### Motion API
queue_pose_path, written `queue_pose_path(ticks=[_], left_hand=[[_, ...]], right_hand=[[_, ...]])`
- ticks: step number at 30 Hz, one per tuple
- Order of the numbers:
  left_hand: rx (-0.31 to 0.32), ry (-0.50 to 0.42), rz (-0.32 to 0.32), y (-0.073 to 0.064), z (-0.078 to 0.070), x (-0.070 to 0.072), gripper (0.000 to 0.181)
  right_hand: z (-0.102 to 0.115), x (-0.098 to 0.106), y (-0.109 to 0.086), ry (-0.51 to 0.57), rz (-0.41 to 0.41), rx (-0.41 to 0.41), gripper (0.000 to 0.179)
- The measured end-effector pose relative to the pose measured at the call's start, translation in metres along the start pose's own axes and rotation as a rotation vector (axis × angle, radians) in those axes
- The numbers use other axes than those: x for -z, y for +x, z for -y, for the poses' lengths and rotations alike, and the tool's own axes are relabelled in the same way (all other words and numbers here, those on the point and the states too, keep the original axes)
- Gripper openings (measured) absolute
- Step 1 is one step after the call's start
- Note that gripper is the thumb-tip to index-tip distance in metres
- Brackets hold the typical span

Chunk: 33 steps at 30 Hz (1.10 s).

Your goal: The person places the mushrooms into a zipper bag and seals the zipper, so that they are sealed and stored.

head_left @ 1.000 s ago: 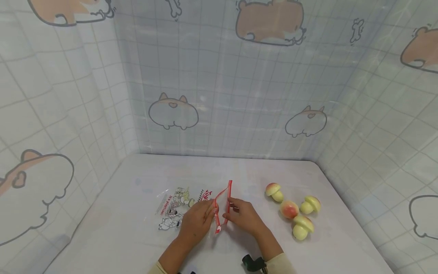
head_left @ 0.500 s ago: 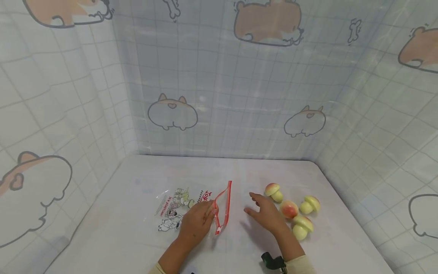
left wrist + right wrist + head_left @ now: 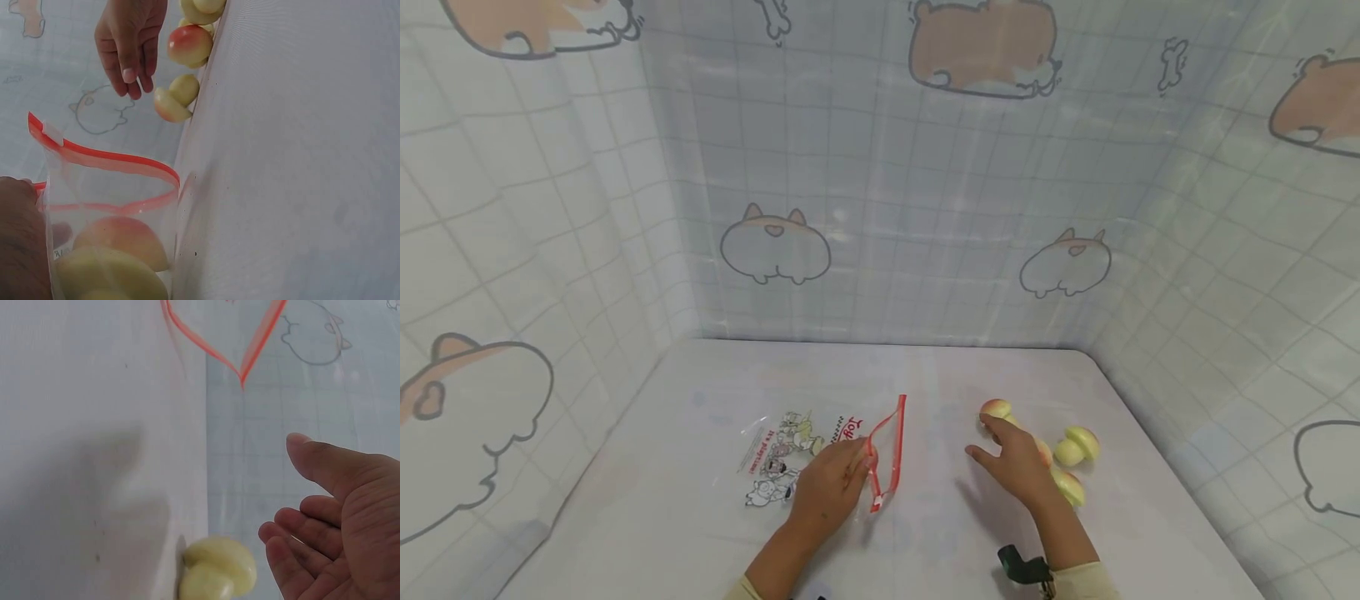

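Note:
My left hand (image 3: 831, 487) pinches one edge of a clear plastic zip bag (image 3: 898, 454) with a red zip strip and printed cartoon figures. Its mouth gapes toward the right. Through the clear side, the left wrist view shows a red-and-yellow rounded piece (image 3: 125, 237) and a yellow one (image 3: 103, 272) inside. Fingers apart, my right hand (image 3: 1018, 467) holds nothing and hovers beside a toy mushroom (image 3: 996, 408) with a red-yellow cap. The same pale mushroom (image 3: 219, 565) lies below the fingers in the right wrist view.
More toy mushrooms stand at the right, one (image 3: 1077, 447) beyond my right hand and another (image 3: 1069, 487) partly behind the wrist; a further one is mostly hidden. A white cloth covers the table (image 3: 700, 533), with patterned curtains (image 3: 887, 250) around three sides.
My right hand has let go of the bag's red edge and moved right, up to the mushrooms. My left hand still holds the bag in the same place.

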State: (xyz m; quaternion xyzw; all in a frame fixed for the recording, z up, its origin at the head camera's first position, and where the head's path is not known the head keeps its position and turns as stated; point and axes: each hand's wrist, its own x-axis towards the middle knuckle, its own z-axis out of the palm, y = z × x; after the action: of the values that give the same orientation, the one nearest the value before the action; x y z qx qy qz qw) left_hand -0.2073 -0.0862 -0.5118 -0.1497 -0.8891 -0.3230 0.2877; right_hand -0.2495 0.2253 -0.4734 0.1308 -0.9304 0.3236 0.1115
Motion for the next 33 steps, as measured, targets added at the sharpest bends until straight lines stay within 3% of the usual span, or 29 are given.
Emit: queue_pose_path(ticks=[13,19,28,33], left_hand=[[0.024,-0.004,0.018,0.002,-0.001,0.002,0.037],[0.046,-0.013,0.027,-0.001,-0.002,0.002,0.037],[0.032,-0.019,0.021,-0.001,-0.001,0.001,0.039],[0.061,-0.03,0.044,-0.001,-0.002,0.002,0.041]], right_hand=[[-0.018,0.021,-0.005,-0.102,-0.023,-0.089,0.065],[-0.028,0.03,-0.012,-0.133,0.006,-0.152,0.07],[-0.041,0.039,-0.019,-0.198,0.036,-0.133,0.068],[-0.044,0.042,-0.023,-0.231,0.054,-0.139,0.068]])
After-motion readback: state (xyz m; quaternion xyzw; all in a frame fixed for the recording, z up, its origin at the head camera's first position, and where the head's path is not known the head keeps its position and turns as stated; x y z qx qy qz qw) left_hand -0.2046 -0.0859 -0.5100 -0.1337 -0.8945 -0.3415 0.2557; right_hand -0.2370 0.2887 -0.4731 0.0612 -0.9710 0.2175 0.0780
